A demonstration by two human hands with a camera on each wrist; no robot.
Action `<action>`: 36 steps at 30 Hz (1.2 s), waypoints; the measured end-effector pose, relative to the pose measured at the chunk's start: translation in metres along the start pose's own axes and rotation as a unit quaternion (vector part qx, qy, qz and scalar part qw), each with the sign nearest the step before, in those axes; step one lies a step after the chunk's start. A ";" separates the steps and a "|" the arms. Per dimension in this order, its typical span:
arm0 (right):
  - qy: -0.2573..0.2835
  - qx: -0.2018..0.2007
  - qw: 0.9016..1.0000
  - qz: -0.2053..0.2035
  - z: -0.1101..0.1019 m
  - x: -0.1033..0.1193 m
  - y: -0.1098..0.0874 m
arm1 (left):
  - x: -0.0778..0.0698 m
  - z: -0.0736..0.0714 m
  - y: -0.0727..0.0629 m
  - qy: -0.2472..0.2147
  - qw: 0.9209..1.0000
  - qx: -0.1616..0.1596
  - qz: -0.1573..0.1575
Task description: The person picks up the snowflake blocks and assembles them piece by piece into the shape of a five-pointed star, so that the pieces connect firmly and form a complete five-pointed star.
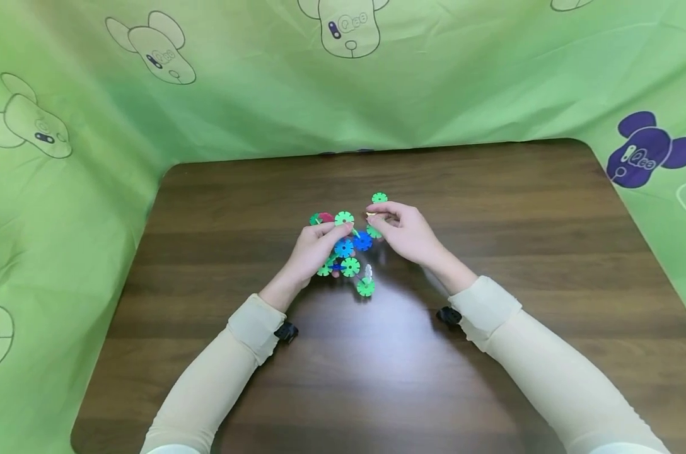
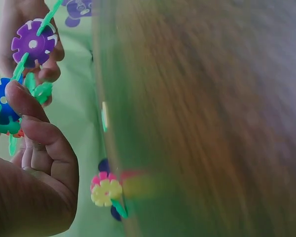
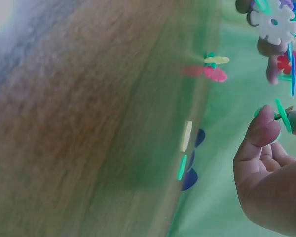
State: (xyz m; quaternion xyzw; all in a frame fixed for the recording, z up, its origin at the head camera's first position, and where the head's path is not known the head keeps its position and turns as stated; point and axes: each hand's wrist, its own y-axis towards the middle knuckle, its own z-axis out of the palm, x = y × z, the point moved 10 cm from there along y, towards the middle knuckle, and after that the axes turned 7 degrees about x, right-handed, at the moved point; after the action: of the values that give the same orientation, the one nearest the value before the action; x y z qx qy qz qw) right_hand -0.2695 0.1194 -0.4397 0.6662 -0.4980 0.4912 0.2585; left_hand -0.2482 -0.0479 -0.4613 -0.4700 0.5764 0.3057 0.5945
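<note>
My left hand (image 1: 311, 252) pinches a joined cluster of notched snowflake discs between thumb and fingers. Green discs (image 1: 350, 267), blue discs (image 1: 362, 241) and a whitish disc (image 1: 368, 272) make up part of it. A purple disc (image 2: 33, 43) shows in the left wrist view, and a red disc (image 3: 290, 63) in the right wrist view. To the right of this cluster, my right hand (image 1: 408, 233) pinches a green disc (image 3: 283, 116) between thumb and fingertip. The fingers partly cover that disc.
Behind the hands, a small group with a yellow disc (image 2: 107, 192) and a pink disc (image 3: 215, 74) stands on the brown table (image 1: 547, 252). A cream disc (image 3: 187, 136) and another green disc (image 1: 379, 197) lie near it. Green cloth (image 1: 462, 82) hangs behind the table.
</note>
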 end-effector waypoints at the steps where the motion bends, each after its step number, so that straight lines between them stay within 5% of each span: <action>1: 0.007 0.003 1.000 0.002 0.000 0.000 0.000 | -0.001 0.002 0.001 -0.002 1.000 0.004 0.002; 12: 0.028 0.075 0.997 0.020 0.003 -0.004 -0.004 | -0.003 0.015 0.006 -0.016 1.000 0.024 0.002; 18: 0.045 0.072 0.996 0.026 -0.002 -0.007 -0.004 | 0.000 0.018 0.008 -0.030 0.999 0.035 -0.007; 25: 0.109 -0.005 0.994 0.019 -0.020 -0.012 -0.007 | -0.001 0.016 0.008 -0.047 0.998 0.028 -0.003; 36: 0.224 -0.114 0.967 -0.046 -0.033 -0.007 -0.015 | -0.003 0.014 0.010 -0.070 0.997 -0.003 0.013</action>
State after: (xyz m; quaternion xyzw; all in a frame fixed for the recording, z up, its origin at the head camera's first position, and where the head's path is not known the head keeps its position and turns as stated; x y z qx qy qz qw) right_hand -0.2683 0.1551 -0.4313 0.5275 -0.4492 0.5554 0.4599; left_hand -0.2521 -0.0307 -0.4617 -0.4417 0.5383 0.3476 0.6279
